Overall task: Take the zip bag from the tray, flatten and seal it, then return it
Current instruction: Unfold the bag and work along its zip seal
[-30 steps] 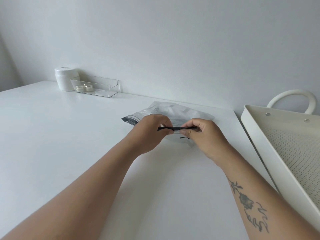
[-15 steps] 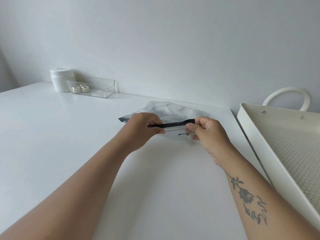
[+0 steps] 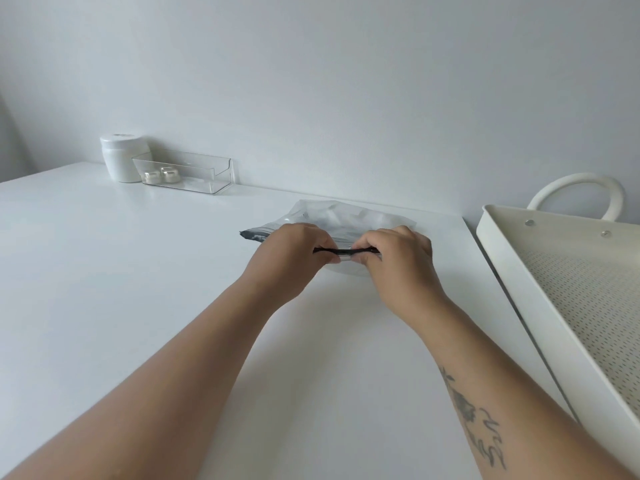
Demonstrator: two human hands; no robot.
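Observation:
A clear zip bag [image 3: 341, 216] with a black zip strip lies on the white table [image 3: 138, 271] at the back centre, puffed up behind my hands. My left hand [image 3: 294, 251] pinches the left part of the black strip. My right hand [image 3: 394, 254] pinches the strip just to the right, and only a short stretch of it shows between the two hands. The bag's left corner sticks out past my left hand. The white perforated tray [image 3: 512, 268] with a loop handle sits to the right of the table, holding nothing that I can see.
A white jar [image 3: 121, 157] and a clear plastic holder [image 3: 183, 171] with two small pots stand at the back left against the wall. The table's right edge runs close beside the tray.
My hands were spread apart along the zip strip half a second ago; now they have come together again, with my right hand moved left toward my left hand.

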